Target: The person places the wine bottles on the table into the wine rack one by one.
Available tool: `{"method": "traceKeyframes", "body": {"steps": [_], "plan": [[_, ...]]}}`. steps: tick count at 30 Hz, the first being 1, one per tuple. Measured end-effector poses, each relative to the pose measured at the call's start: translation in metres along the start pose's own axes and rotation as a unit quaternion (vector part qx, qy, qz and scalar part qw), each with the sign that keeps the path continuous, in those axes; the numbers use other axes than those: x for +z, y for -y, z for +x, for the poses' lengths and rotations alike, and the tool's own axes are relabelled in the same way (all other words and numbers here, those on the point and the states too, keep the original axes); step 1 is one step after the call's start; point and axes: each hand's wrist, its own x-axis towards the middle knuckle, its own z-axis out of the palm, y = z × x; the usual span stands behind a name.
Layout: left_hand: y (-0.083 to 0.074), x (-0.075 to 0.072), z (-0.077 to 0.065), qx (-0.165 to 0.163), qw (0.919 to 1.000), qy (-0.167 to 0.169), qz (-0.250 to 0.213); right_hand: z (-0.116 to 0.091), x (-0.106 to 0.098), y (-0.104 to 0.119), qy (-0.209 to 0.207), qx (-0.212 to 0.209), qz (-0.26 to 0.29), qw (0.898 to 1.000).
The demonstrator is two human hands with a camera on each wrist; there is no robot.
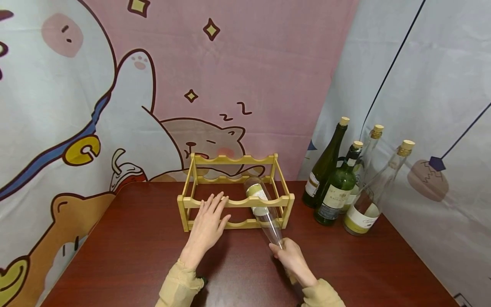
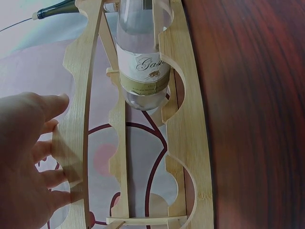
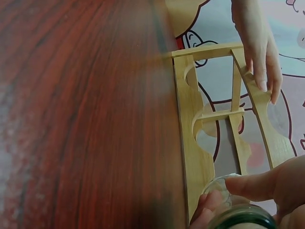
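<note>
A light wooden wine rack (image 1: pixel 245 202) with scalloped rails stands on the table. My left hand (image 1: pixel 207 226) rests on its top front rail, fingers fairly straight; the left wrist view shows the fingertips (image 2: pixel 58 177) against that rail. With my right hand (image 1: pixel 292 258) I grip a clear glass wine bottle (image 1: pixel 271 228) by its neck. Its base end lies inside the rack's right part, between upper and lower front rails, and the neck points toward me. The pale label (image 2: pixel 145 71) shows in the left wrist view. My fingers hide part of the neck.
On the table's right side, several corked bottles stand close together: a dark green one (image 1: pixel 326 170), a green one (image 1: pixel 337 194) and clear ones, such as the front clear bottle (image 1: pixel 362 217). A printed cloth (image 1: pixel 284 85) hangs right behind the reddish-brown table (image 1: pixel 126 243).
</note>
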Motion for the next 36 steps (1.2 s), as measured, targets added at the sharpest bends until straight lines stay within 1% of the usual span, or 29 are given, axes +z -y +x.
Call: {"method": "traceKeyframes", "body": {"steps": [8,15,25,33,36], "plan": [[0.001,0.001,0.000,-0.001,1.0000,0.000,-0.003,0.011,0.009,0.002,-0.004,0.010,0.015,1.000],[0.001,0.000,-0.001,0.000,1.0000,-0.001,-0.006,0.020,0.014,0.005,0.002,0.020,0.057,0.998],[0.001,-0.001,-0.001,-0.001,1.0000,0.001,-0.007,0.032,0.019,0.009,-0.005,0.030,0.068,0.997],[0.002,0.000,0.000,0.001,1.0000,-0.002,-0.006,0.041,0.019,0.012,-0.012,0.026,0.077,0.997],[0.002,-0.001,0.000,0.000,1.0000,0.001,-0.007,0.044,0.020,0.012,-0.010,0.035,0.086,0.996]]}}
